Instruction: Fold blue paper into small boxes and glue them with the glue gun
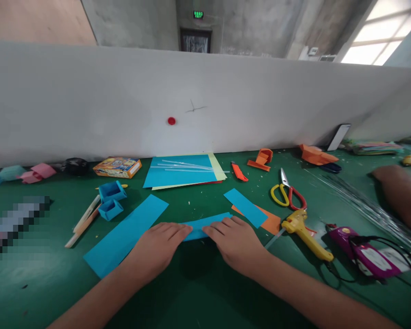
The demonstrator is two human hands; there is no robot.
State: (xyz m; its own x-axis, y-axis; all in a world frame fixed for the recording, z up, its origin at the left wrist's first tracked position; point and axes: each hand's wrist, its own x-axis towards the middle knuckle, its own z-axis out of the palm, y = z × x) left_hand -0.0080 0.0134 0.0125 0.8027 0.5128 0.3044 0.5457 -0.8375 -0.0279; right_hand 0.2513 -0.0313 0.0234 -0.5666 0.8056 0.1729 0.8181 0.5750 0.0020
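While a narrow strip of bright blue paper [197, 225] is held between two bare hands over the near part of the green table [192, 292], its left end is pinched by the left hand [160, 246] and its right part by the right hand [238, 242], the fingers of each being closed on the paper. Whether the tabletop is touched by the strip cannot be told. Beside the left forearm, a long rectangle of blue paper [130, 233] is laid slantwise, its near end partly covered. Just beyond it, two open boxes folded from blue paper [111, 209] are set together. Near the right hand, a shorter blue paper rectangle [245, 208] is laid partly over an orange paper piece [272, 222]. Farther right, a yellow glue gun [306, 235] is placed below scissors with red and yellow handles [297, 197]. By the table's far edge, blue and pale yellow sheets [178, 178] are stacked.
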